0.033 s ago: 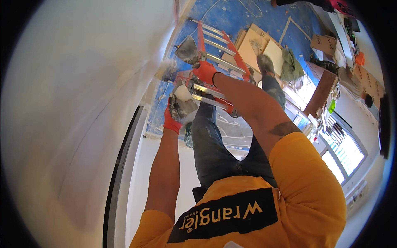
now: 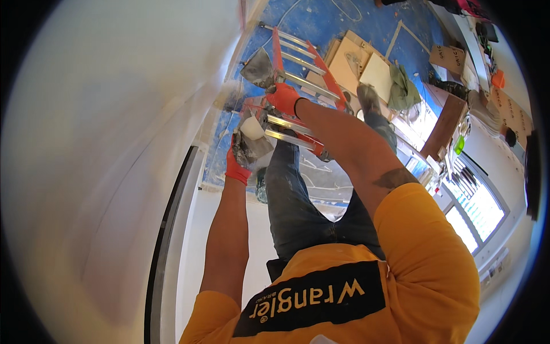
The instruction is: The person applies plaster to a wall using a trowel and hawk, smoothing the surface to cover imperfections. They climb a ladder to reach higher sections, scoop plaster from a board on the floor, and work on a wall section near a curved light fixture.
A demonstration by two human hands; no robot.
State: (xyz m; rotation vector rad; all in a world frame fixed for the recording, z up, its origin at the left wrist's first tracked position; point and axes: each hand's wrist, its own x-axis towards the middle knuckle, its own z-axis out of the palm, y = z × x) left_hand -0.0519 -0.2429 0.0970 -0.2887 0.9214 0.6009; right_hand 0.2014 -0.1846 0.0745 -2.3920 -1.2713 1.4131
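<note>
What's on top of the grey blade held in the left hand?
A white lump lies on the grey blade. The surface beneath the lump is covered, and the left hand is partly hidden behind the blade.

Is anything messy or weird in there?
Yes. The blue floor is blotchy, maybe from spills or dust. The broad blade in the right hand looks smeared too. A green cloth lies crumpled by the boards, and a thin dark line, maybe a crack, crosses the pale wall.
</note>
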